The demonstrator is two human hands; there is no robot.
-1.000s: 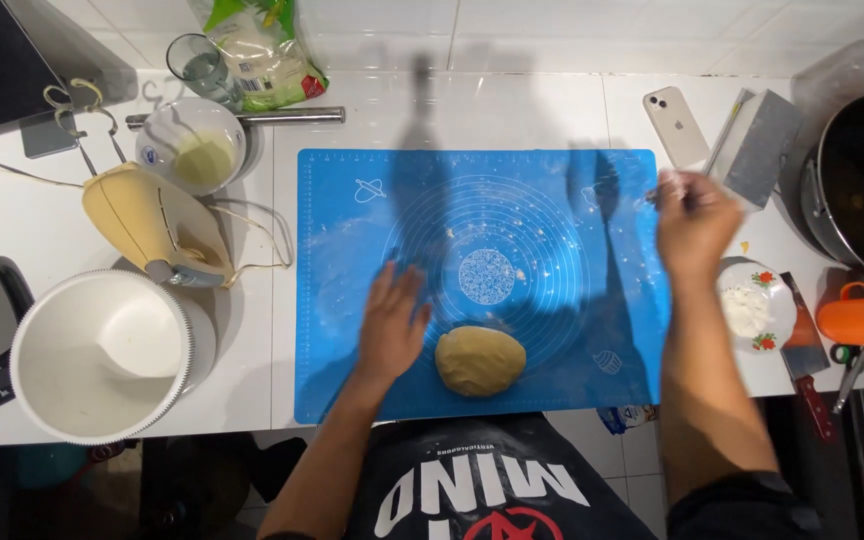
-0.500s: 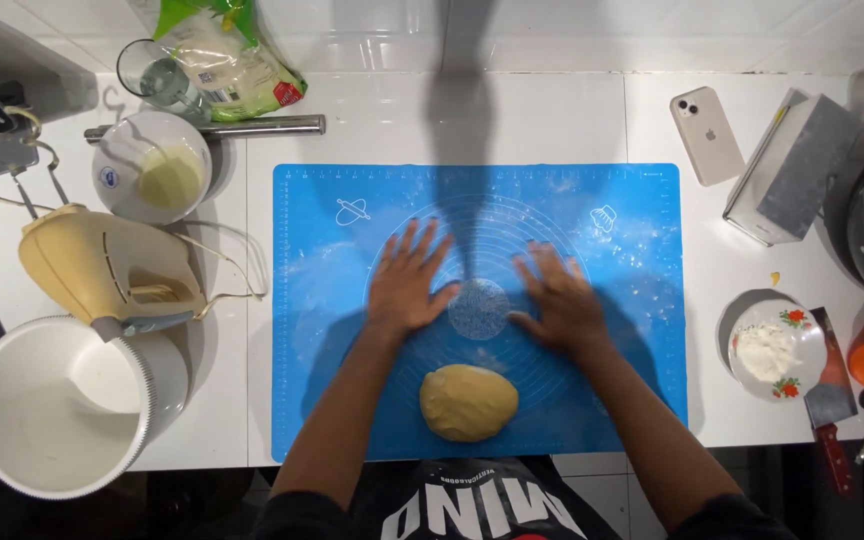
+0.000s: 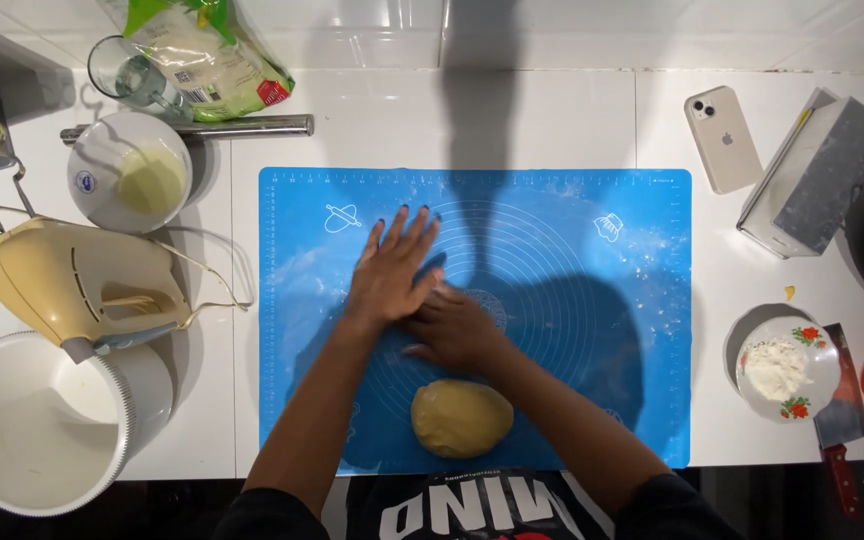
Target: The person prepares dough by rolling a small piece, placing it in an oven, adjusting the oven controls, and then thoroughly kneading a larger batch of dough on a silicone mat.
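Both hands have drawn together since half a second ago: the left hand [image 3: 394, 272] lies flat, fingers spread, partly over the right hand [image 3: 455, 330], neither holding anything. They press the floured blue silicone baking mat [image 3: 592, 300]; spreading flour evenly wants light, wide sweeps. Near them rests the round tan dough ball [image 3: 462, 417], untouched. Right sits a floral flour dish [image 3: 787, 368] on the white tiled counter [image 3: 552, 110].
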